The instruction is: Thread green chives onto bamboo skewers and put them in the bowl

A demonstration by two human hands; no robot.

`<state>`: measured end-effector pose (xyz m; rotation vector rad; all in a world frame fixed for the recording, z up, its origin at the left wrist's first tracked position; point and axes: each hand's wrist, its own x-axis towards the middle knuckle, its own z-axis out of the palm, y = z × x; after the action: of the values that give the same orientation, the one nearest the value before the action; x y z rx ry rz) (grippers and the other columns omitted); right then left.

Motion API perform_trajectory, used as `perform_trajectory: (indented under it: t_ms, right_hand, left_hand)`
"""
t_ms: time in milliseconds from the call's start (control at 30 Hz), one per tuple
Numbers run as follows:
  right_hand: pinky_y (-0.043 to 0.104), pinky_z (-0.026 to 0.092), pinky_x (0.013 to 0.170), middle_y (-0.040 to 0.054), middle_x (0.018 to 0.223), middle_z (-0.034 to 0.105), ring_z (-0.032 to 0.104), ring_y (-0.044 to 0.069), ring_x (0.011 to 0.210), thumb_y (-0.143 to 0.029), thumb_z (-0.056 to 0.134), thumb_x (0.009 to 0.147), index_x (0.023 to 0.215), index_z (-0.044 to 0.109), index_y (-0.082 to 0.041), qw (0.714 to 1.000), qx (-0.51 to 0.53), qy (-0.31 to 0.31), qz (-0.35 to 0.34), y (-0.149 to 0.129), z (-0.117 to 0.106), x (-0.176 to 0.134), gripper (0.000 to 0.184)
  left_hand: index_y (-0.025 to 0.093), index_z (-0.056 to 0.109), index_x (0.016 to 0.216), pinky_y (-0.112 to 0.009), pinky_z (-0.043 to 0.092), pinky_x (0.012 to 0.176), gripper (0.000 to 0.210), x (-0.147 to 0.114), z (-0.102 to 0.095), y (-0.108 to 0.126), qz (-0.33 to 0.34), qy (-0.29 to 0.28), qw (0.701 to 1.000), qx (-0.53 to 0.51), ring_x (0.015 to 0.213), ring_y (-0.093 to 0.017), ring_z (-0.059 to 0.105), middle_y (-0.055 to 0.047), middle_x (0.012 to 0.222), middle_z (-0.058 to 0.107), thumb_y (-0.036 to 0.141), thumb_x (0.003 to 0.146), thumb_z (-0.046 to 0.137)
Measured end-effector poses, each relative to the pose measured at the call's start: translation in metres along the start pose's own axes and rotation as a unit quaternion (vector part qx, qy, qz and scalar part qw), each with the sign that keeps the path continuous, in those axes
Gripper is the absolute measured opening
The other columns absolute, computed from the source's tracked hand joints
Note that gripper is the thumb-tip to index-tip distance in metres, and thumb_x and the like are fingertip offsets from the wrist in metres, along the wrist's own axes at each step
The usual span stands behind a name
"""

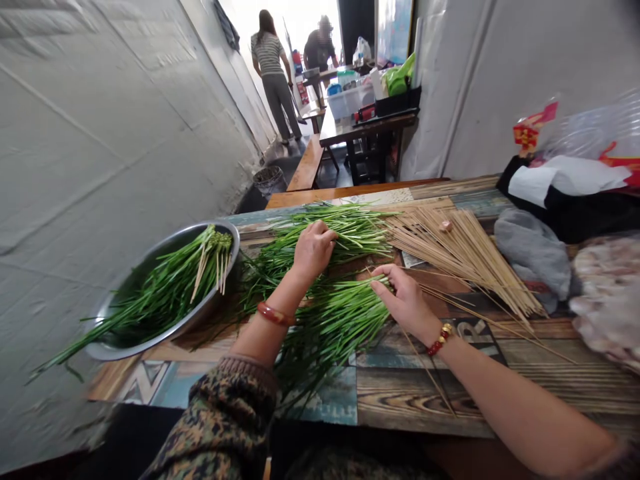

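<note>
My left hand [316, 248] is closed, its fingertips down among the stems of the far heap of garlic chives [360, 220]. Nearer to me lies a second bunch of garlic chives [345, 313], pale ends to the right. My right hand [403, 297] pinches those pale ends between thumb and fingers. A thin stick end shows by its fingertips; whether the hand also grips that stick, I cannot make out. Many bamboo skewers [475, 260] are fanned out to the right, with a few loose ones around my right wrist.
At left, a metal basin [233, 233] holds skewered chives [165, 287]. A grey plastic bag [533, 250], black bag [575, 207] and bagged pale food [607, 293] crowd the right side. Beyond stand a bench [306, 163], a laden table [345, 133], a bin [270, 179] and two people.
</note>
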<state>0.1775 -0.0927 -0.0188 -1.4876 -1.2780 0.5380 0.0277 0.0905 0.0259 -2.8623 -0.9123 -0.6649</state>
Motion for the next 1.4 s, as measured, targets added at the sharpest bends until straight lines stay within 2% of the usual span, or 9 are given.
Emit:
perform_trajectory:
  t_ms: [100,200,333,500,667,767,1000,1167,1400]
  right_hand:
    - [0.030,0.047,0.070,0.0049,0.093,0.069,0.062,0.017,0.076,-0.032,0.054,0.088,0.102,0.061,-0.019,1.000,0.008,-0.002,-0.001,0.000,0.000,0.000,0.020]
    - [0.030,0.048,0.072,0.0053,0.094,0.069,0.063,0.017,0.079,-0.031,0.054,0.088,0.102,0.061,-0.018,1.000,0.014,-0.002,0.002,-0.001,-0.001,0.000,0.021]
    - [0.031,0.049,0.074,0.0060,0.094,0.070,0.064,0.019,0.080,-0.031,0.054,0.087,0.104,0.063,-0.017,1.000,0.007,0.000,0.001,-0.002,-0.001,0.000,0.023]
    - [0.035,0.050,0.085,0.0078,0.108,0.072,0.067,0.021,0.093,-0.029,0.053,0.088,0.110,0.064,-0.019,1.000,0.019,-0.003,-0.008,-0.005,-0.001,0.000,0.027]
    - [0.034,0.051,0.087,0.0061,0.106,0.073,0.068,0.021,0.094,-0.026,0.053,0.087,0.107,0.067,-0.021,0.999,0.025,0.001,-0.020,-0.009,-0.003,0.001,0.025]
    - [0.034,0.051,0.088,0.0050,0.107,0.073,0.068,0.020,0.095,-0.025,0.052,0.087,0.109,0.067,-0.022,0.999,0.024,0.006,-0.022,-0.008,-0.004,0.002,0.027]
    - [0.032,0.051,0.089,0.0056,0.109,0.073,0.068,0.020,0.097,-0.024,0.052,0.087,0.110,0.067,-0.020,1.000,0.015,0.001,-0.011,-0.008,-0.005,0.001,0.028]
    - [0.033,0.051,0.089,0.0053,0.109,0.073,0.068,0.020,0.096,-0.025,0.053,0.087,0.113,0.067,-0.020,1.000,0.001,-0.013,0.003,-0.009,-0.008,0.000,0.030]
    - [0.033,0.051,0.090,0.0057,0.111,0.072,0.068,0.019,0.096,-0.025,0.052,0.087,0.114,0.067,-0.020,1.000,-0.011,-0.024,0.010,-0.012,-0.010,0.000,0.031]
  left_hand:
    - [0.018,0.067,0.079,-0.038,0.042,0.085,0.012,0.005,-0.009,0.006,0.003,0.019,0.999,-0.026,0.090,-0.022,0.054,-0.009,0.094,0.061,0.018,0.085,0.055]
    - [0.017,0.063,0.078,-0.034,0.042,0.086,0.007,0.007,-0.023,0.020,0.003,0.033,0.994,-0.102,0.090,-0.020,0.057,-0.007,0.093,0.065,0.016,0.083,0.057]
    - [0.016,0.060,0.078,-0.024,0.042,0.068,0.006,-0.001,-0.034,0.044,-0.035,-0.007,0.973,-0.228,0.070,-0.013,0.056,0.001,0.073,0.062,0.018,0.082,0.056]
    - [0.015,0.063,0.075,-0.021,0.037,0.058,0.007,-0.020,-0.017,0.061,-0.124,-0.036,0.943,-0.307,0.061,-0.010,0.051,0.002,0.065,0.060,0.020,0.078,0.059]
    - [0.013,0.064,0.077,-0.021,0.041,0.057,0.014,-0.031,0.003,0.069,-0.197,-0.037,0.861,-0.467,0.060,-0.010,0.053,0.000,0.067,0.062,0.027,0.076,0.064]
    - [0.012,0.065,0.077,-0.022,0.043,0.060,0.016,-0.034,0.005,0.074,-0.213,-0.039,0.835,-0.507,0.063,-0.011,0.056,-0.002,0.069,0.064,0.029,0.076,0.066]
    - [0.013,0.071,0.081,-0.021,0.041,0.059,0.016,-0.042,0.001,0.074,-0.215,-0.027,0.843,-0.493,0.063,-0.010,0.055,-0.002,0.071,0.067,0.027,0.077,0.067]
    - [0.012,0.072,0.083,-0.021,0.042,0.058,0.017,-0.042,0.000,0.075,-0.207,-0.025,0.837,-0.506,0.063,-0.011,0.056,-0.003,0.071,0.067,0.027,0.078,0.065]
    - [0.013,0.070,0.078,-0.021,0.044,0.061,0.011,-0.040,-0.005,0.077,-0.184,-0.010,0.863,-0.470,0.066,-0.011,0.058,-0.003,0.074,0.070,0.022,0.079,0.064]
